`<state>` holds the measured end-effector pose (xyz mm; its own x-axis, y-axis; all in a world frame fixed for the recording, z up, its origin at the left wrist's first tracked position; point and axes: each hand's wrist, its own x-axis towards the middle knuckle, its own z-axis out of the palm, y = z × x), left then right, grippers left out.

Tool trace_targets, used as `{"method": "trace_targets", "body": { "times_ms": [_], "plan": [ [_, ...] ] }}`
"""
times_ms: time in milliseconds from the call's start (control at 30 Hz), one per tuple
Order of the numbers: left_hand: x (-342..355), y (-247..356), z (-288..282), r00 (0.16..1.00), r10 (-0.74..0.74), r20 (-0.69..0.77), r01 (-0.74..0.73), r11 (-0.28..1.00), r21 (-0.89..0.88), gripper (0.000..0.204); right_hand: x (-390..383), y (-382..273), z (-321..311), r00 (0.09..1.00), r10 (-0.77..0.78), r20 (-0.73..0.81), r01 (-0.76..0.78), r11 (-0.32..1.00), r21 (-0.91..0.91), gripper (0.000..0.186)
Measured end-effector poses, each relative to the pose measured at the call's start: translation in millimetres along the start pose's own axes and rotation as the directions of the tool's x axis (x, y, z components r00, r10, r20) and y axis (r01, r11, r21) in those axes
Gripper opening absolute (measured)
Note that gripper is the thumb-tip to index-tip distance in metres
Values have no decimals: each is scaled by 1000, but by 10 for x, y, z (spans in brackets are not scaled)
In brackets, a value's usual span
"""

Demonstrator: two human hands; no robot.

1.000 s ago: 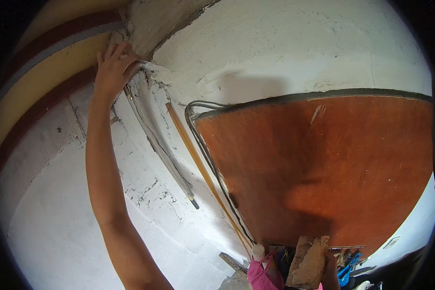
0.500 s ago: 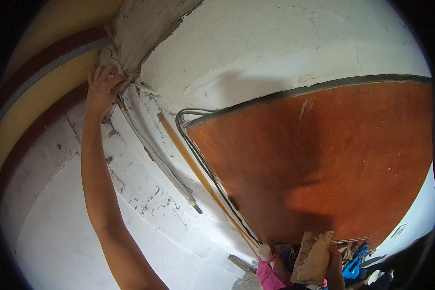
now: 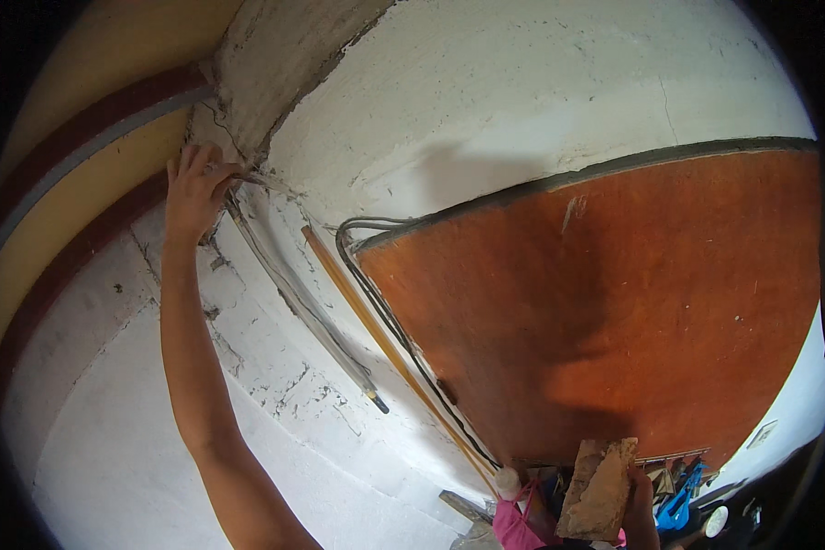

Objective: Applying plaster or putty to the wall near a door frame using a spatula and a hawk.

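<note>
Up at the wall corner, my left hand (image 3: 192, 192) is closed in a pinch. A small dark thin piece shows by its fingertips, but I cannot make out whether they hold it. Just below those fingers runs a grey conduit (image 3: 298, 302) with a dark lower end, slanting down the white wall. Low on the right, my right hand (image 3: 643, 500) is wrapped round the edge of a rough brown block (image 3: 598, 493), brick-like, with a lighter uneven crust on its face. The block hides part of that hand.
An orange panel (image 3: 632, 302) fills the right side. Black cables (image 3: 390, 321) and a wooden strip (image 3: 367, 316) run along its left edge. Below are a pink cloth or bag (image 3: 515, 530), a pale bottle-like thing (image 3: 508, 480) and a blue item (image 3: 676, 509). A maroon-edged ledge (image 3: 110, 174) curves at upper left.
The whole view has shifted slightly. My left hand stays at the wall corner, its fingers pinched, with the thin dark piece now plainer. My right hand keeps its hold on the block.
</note>
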<state>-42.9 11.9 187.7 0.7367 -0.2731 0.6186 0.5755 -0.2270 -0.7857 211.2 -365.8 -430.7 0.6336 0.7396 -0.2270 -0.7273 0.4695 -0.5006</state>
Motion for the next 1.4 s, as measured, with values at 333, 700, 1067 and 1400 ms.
{"method": "trace_targets", "body": {
  "times_ms": [333, 700, 1067, 1400],
  "plan": [
    [-498, 82, 45, 948, -239, -211, 250, 968, 27, 12, -149, -85, 52, 998, -68, -10, 68, 997, -34, 43],
    [-396, 456, 21, 938, -277, -206, 290, 956, 36, 10, -191, -155, 47, 993, 5, -118, -10, 999, -45, 41],
    [-252, 540, -45, 987, -98, -126, 104, 994, 44, 11, -242, -142, -192, 1000, 6, -11, -7, 996, -93, 41],
    [-247, 557, -100, 982, -106, -154, 121, 989, 89, 14, -256, -195, -311, 998, 55, -38, -55, 998, -8, 43]
  ]
}}
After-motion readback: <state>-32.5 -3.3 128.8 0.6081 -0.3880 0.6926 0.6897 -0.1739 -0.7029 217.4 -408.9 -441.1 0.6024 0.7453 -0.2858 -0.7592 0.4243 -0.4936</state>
